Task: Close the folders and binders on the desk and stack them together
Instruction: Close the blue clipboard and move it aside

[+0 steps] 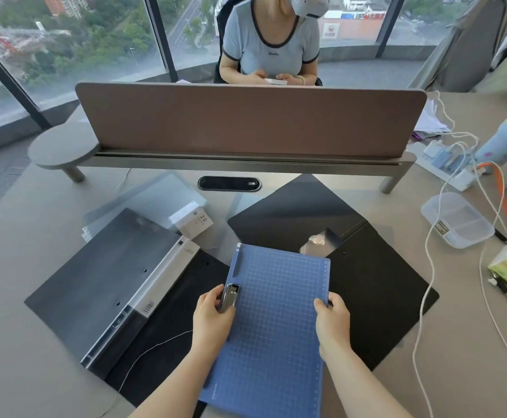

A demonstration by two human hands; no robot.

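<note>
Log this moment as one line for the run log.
left hand: on blue folder clip edge | right hand: grips its right edge | black folders: open on desk | stack: not started

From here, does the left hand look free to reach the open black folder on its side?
Probably not at once. The left hand grips the blue board by its metal clip. The black folder lies open right beside it with nothing between them, so it looks reachable once the board is let go.
</note>
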